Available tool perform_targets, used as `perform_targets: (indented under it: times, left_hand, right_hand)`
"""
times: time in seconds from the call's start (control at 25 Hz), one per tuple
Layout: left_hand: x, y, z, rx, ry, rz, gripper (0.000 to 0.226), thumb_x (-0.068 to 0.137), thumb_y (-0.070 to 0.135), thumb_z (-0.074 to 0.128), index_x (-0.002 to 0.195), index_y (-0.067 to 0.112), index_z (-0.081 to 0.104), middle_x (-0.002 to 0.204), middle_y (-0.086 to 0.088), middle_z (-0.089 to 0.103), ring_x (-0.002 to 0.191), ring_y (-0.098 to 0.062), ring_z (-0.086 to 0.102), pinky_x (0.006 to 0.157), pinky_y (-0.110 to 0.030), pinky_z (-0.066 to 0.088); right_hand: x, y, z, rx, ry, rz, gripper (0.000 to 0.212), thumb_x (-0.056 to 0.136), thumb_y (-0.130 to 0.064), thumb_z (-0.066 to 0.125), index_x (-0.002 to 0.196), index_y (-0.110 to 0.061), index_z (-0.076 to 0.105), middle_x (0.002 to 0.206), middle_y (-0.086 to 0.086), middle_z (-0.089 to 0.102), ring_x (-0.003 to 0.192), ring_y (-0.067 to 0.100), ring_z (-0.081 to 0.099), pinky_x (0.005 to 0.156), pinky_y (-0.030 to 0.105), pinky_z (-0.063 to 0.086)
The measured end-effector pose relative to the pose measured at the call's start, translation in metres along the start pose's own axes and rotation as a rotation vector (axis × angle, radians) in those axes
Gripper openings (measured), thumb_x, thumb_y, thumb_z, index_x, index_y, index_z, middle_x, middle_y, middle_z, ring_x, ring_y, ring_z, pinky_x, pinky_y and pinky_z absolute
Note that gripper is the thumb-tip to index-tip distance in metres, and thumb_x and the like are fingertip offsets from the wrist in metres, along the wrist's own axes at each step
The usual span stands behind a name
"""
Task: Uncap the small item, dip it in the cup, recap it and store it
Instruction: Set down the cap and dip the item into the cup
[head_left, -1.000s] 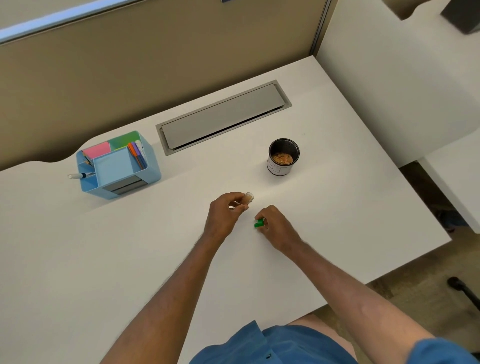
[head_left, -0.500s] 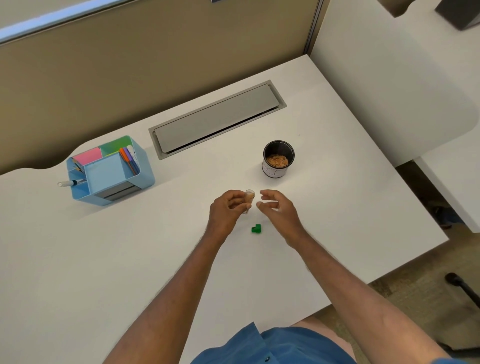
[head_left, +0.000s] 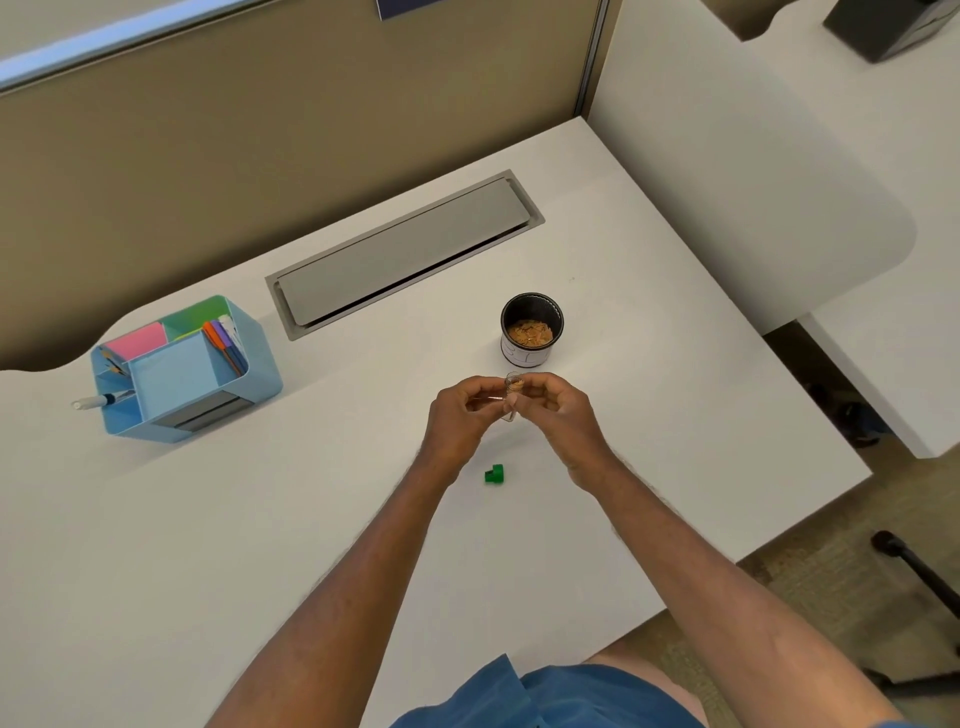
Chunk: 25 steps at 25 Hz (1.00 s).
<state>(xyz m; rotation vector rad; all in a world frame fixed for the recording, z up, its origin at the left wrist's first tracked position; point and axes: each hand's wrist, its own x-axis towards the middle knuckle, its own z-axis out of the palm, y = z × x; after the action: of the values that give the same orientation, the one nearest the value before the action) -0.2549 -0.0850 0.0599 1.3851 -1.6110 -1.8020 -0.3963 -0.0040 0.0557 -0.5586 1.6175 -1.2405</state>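
A small clear vial (head_left: 512, 396) is pinched between the fingertips of my left hand (head_left: 460, 415) and my right hand (head_left: 558, 413), just above the white desk (head_left: 311, 519). Its mouth is uncovered and faces up. Its green cap (head_left: 494, 474) lies on the desk just below my hands, touching neither. A black cup (head_left: 531, 330) with a white label, holding small orange-brown bits, stands just beyond the vial.
A light blue desk organiser (head_left: 189, 369) with coloured notes and pens stands at the left, a marker (head_left: 98, 401) sticking out of its side. A grey cable hatch (head_left: 405, 252) is set into the desk behind. The desk's edge runs close on the right.
My right hand set the green cap down on the desk, then rose to join my left hand on the vial. Both hands have moved slightly toward the cup.
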Motion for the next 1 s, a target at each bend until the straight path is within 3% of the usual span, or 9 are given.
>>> perform_targets:
  times: [0.16,0.28,0.4,0.6,0.8,1.0]
  left_hand:
    - [0.021,0.01,0.004,0.188,0.101,0.055,0.049,0.084,0.026,0.082,0.128,0.02,0.063,0.124,0.006,0.068,0.105,-0.01,0.066,0.082,-0.025,0.056]
    - [0.05,0.018,0.009,0.287,0.135,0.131,0.07,0.081,0.026,0.084,0.142,0.021,0.049,0.139,0.002,0.054,0.118,-0.014,0.057,0.095,-0.03,0.053]
    - [0.075,0.023,0.017,0.396,0.077,0.155,0.086,0.077,0.034,0.086,0.149,0.025,0.038,0.152,0.0,0.042,0.134,-0.018,0.047,0.108,-0.038,0.048]
    - [0.094,0.029,0.026,0.43,0.036,0.183,0.091,0.074,0.038,0.087,0.149,0.024,0.037,0.153,-0.001,0.042,0.139,-0.018,0.043,0.109,-0.035,0.045]
    - [0.099,0.027,0.025,0.459,0.006,0.214,0.086,0.076,0.032,0.087,0.148,0.025,0.04,0.15,-0.001,0.047,0.136,-0.017,0.047,0.104,-0.03,0.045]
    - [0.1,0.024,0.023,0.443,-0.003,0.222,0.085,0.075,0.032,0.087,0.147,0.025,0.041,0.149,0.0,0.049,0.134,-0.018,0.049,0.107,-0.037,0.049]
  right_hand:
    - [0.01,-0.016,-0.015,-0.096,0.126,-0.106,0.018,0.089,-0.019,0.075,0.105,-0.016,0.066,0.097,0.001,0.075,0.087,0.011,0.07,0.081,0.025,0.059]
    - [0.027,-0.03,-0.03,-0.291,0.263,-0.19,0.019,0.09,-0.02,0.074,0.106,-0.02,0.065,0.099,-0.008,0.072,0.088,0.0,0.066,0.076,0.01,0.053]
    - [0.047,-0.038,-0.043,-0.451,0.309,-0.249,0.022,0.091,-0.018,0.074,0.113,-0.017,0.068,0.107,-0.003,0.069,0.091,0.001,0.064,0.075,0.003,0.047]
    - [0.07,-0.043,-0.055,-0.798,0.244,-0.336,0.026,0.095,-0.015,0.069,0.121,-0.017,0.068,0.112,0.005,0.063,0.105,0.019,0.059,0.089,0.03,0.053]
    - [0.081,-0.046,-0.055,-1.061,0.182,-0.398,0.028,0.096,-0.013,0.066,0.124,-0.016,0.069,0.113,0.008,0.063,0.106,0.026,0.055,0.085,0.037,0.054]
    - [0.083,-0.049,-0.05,-1.128,0.191,-0.454,0.03,0.093,-0.009,0.07,0.122,-0.011,0.069,0.114,0.009,0.069,0.105,0.03,0.059,0.081,0.041,0.056]
